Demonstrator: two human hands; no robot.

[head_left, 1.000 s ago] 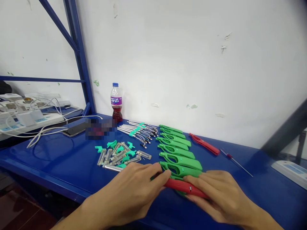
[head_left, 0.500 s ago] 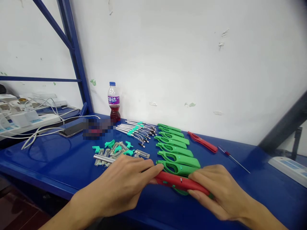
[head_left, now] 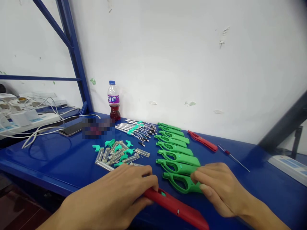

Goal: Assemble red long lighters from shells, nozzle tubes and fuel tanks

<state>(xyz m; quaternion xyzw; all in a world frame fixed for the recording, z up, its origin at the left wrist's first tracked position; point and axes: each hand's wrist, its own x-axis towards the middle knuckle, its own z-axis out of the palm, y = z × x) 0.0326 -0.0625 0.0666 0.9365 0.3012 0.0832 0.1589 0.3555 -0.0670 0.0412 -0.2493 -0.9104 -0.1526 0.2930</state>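
Note:
A red lighter body (head_left: pixel 176 206) with a metal tube is gripped near its front part by my left hand (head_left: pixel 120 191). Its tube (head_left: pixel 105 165) points to the left, and its wide end slants down to the right. My right hand (head_left: pixel 222 188) is off the red body, its fingers curled at the wide end of the nearest green shell (head_left: pixel 183 183); whether they pinch anything is hidden. Several green shells (head_left: pixel 177 148) form a column behind. Clear fuel tanks (head_left: pixel 116 156) and teal triggers (head_left: pixel 109 143) lie in a loose pile beyond my left hand.
Metal rods with wires (head_left: pixel 135 129) lie behind the pile. A drink bottle (head_left: pixel 114 102) stands by the wall. Farther right are a red shell (head_left: pixel 202 140) and a screwdriver (head_left: pixel 233 158). A phone (head_left: pixel 72 128) and white cables (head_left: pixel 39 131) are left; a power strip (head_left: pixel 290 166) is right.
My right hand has let go of the red body. My left hand has moved toward me with it, and the body's wide end has swung down. The nearest green shell is more exposed.

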